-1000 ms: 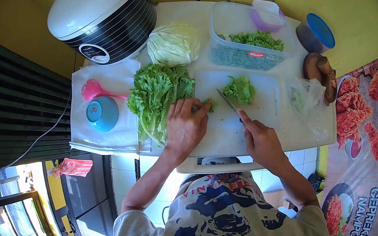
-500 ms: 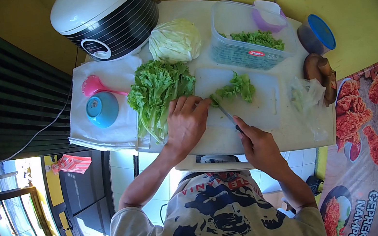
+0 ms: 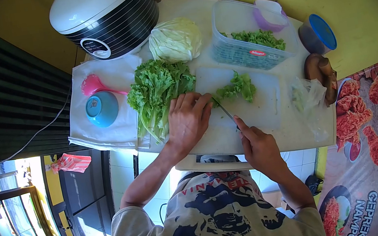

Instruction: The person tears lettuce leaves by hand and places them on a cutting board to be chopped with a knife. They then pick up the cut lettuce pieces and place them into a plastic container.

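Observation:
My right hand grips a knife, its thin blade slanting up and left to the white cutting board. The blade's tip lies close to the fingertips of my left hand. Those fingers are curled and pressed down at the board's left side on a lettuce leaf, mostly hidden under them. Just right of the blade lie cut lettuce pieces. A leafy head of lettuce rests left of the board, directly beyond my left hand.
Behind the board stands a clear plastic container with cut lettuce inside. A cabbage and a rice cooker are at the back left. A blue bowl and pink ladle lie left; a plastic bag lies right.
The knife blade has tilted slightly and its tip has come nearer my left fingertips. My left fingers have shifted a little; the bit of green at their tips is now covered.

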`<action>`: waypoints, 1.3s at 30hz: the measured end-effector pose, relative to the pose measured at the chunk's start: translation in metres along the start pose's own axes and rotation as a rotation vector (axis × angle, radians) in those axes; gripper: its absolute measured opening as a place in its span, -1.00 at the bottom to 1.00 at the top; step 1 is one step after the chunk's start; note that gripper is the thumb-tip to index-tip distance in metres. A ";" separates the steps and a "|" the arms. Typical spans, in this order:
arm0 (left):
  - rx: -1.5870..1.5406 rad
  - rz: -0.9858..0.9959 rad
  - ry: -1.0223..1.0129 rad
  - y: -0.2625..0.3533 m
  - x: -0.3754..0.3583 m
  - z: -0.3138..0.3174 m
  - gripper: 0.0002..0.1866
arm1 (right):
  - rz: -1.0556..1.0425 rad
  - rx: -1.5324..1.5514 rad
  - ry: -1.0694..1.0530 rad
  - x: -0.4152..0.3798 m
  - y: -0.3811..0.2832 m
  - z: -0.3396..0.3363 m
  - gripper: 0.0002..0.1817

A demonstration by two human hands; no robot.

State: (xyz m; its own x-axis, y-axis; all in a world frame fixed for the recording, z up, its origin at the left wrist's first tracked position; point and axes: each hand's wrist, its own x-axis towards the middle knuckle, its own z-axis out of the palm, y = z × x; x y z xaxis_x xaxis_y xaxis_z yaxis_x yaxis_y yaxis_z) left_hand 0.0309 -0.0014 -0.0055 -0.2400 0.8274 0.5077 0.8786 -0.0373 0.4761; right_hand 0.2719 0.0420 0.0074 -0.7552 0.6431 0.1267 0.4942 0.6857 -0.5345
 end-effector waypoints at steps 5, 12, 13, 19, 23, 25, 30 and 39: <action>0.002 0.027 -0.009 -0.007 -0.004 -0.002 -0.86 | -0.009 -0.054 -0.029 0.001 0.000 -0.007 -0.27; -0.012 0.031 -0.002 -0.011 -0.006 0.001 -0.85 | -0.033 -0.068 -0.041 0.013 0.000 -0.004 -0.25; -0.013 0.035 0.000 -0.011 -0.007 0.001 -0.85 | -0.043 -0.061 -0.029 0.019 0.001 -0.001 -0.25; -0.010 0.019 -0.018 -0.010 -0.007 0.000 -0.84 | -0.054 -0.064 -0.028 0.024 0.002 0.002 -0.27; -0.027 0.014 -0.030 -0.010 -0.009 -0.004 -0.81 | -0.031 -0.044 -0.040 0.007 0.008 -0.005 -0.28; -0.044 0.003 -0.041 -0.010 -0.008 -0.004 -0.80 | 0.002 -0.051 -0.023 0.008 0.006 -0.004 -0.30; -0.054 -0.042 -0.039 -0.005 -0.004 -0.008 -0.79 | 0.102 0.008 0.047 0.015 -0.006 -0.008 -0.34; -0.121 -0.130 -0.060 -0.006 0.000 -0.005 -0.84 | 0.038 0.072 -0.051 -0.001 -0.016 -0.003 -0.30</action>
State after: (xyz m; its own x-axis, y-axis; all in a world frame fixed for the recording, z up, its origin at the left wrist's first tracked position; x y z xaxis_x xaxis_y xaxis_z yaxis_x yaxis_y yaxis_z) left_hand 0.0231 -0.0043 -0.0048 -0.3195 0.8617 0.3942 0.7851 0.0078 0.6193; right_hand 0.2665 0.0315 0.0180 -0.7584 0.6488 0.0629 0.4922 0.6332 -0.5973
